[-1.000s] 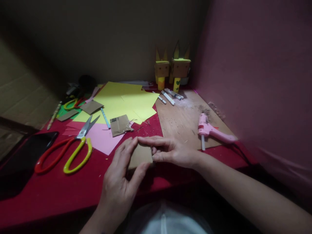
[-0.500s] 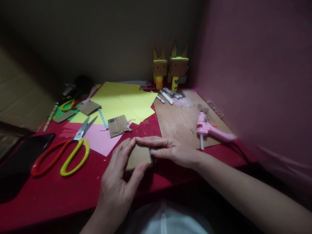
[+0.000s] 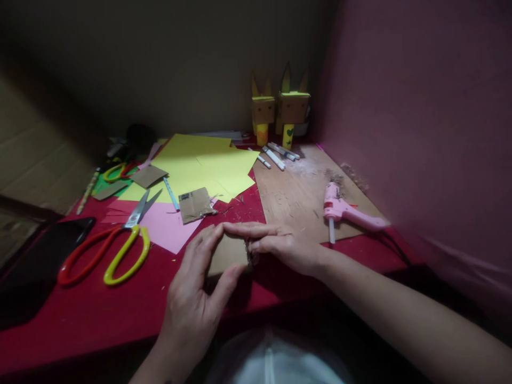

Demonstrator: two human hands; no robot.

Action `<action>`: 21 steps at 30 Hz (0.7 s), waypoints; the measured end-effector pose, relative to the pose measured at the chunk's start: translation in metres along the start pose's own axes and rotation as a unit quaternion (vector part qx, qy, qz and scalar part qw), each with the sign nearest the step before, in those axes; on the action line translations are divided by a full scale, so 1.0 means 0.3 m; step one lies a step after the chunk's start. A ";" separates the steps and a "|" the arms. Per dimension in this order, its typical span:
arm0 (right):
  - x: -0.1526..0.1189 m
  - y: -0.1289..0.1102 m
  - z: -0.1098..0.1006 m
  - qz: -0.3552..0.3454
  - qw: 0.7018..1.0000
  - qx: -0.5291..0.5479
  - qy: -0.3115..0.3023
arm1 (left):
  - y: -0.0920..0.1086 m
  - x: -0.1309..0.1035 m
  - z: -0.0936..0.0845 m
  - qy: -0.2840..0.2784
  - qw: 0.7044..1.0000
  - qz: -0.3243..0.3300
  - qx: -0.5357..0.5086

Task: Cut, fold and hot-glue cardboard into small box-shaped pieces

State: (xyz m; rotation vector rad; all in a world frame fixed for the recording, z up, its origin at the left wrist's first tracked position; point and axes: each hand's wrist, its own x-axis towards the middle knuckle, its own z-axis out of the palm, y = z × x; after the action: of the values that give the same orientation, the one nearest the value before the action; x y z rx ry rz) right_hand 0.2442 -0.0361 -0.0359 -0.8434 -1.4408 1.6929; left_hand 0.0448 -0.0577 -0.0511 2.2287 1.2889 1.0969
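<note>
A small cardboard box (image 3: 227, 255) lies near the table's front edge between my two hands. My left hand (image 3: 196, 280) is wrapped round its left side, thumb along the near edge and fingers at the far left corner. From the right, my right hand (image 3: 276, 240) presses its fingers along the far edge and the right side, where the cardboard looks ragged. The fingertips of both hands meet at the far corner. Just beyond lies a flat cardboard piece (image 3: 195, 205) with a printed mark. The underside of the box is hidden.
Large scissors (image 3: 128, 229) with red and yellow handles lie open at left, beside a dark phone (image 3: 48, 266). Yellow paper (image 3: 200, 165) and pink paper (image 3: 168, 224) spread behind. At right, a pink glue gun (image 3: 340, 208) rests on a wooden board (image 3: 288, 197), near several markers (image 3: 274, 159) and two cardboard figures (image 3: 294, 109).
The view has shifted slightly, so things at left appear a little further right. Both hands keep nearly the same hold on the box.
</note>
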 end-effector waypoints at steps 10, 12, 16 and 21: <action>-0.017 -0.001 0.043 0.006 0.999 0.003 0.051 | -0.008 0.005 -0.001 0.000 1.000 0.007 -0.002; -0.016 0.011 0.054 0.007 0.998 0.021 0.062 | -0.009 0.003 -0.007 -0.004 1.000 0.001 -0.007; -0.010 0.026 0.064 -0.002 0.995 0.066 0.069 | -0.004 0.001 -0.008 -0.003 1.000 0.005 -0.009; -0.006 0.032 0.060 -0.004 0.995 0.076 0.064 | 0.000 -0.003 -0.002 -0.012 1.000 -0.014 -0.014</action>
State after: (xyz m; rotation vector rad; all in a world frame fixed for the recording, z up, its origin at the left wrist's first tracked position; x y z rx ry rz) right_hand 0.2285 -0.0476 -0.0426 -0.8431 -1.2117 1.6872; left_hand 0.0442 -0.0584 -0.0511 2.1916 1.2833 1.0689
